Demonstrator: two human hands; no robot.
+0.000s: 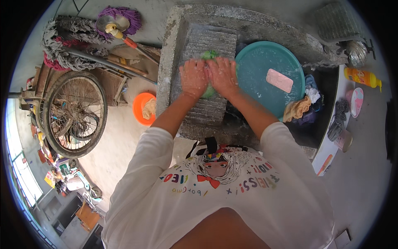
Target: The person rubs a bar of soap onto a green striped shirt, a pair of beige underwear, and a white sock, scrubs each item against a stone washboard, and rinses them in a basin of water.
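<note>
Side by side, my left hand (194, 77) and my right hand (222, 74) bear down on a wet green cloth (209, 92), their fingers curled over it. Most of the cloth is hidden beneath them; a green bit shows above the fingers and another below. Pinkish material shows between the hands, too covered to name. Under all this lies the ribbed washboard (208, 40) of a concrete wash sink (170, 40). Just right of my right hand stands a teal plastic basin (258, 77) of water, with a pink rectangular thing (279, 81) in it.
Wet clothes (298, 109) bunch against the basin's right side. A yellow bottle (360, 77) and a pink-and-white container (357, 102) stand farther right. On the left are an orange basin (140, 107) with a tan cloth, mops (74, 43) and a cart wheel (76, 113).
</note>
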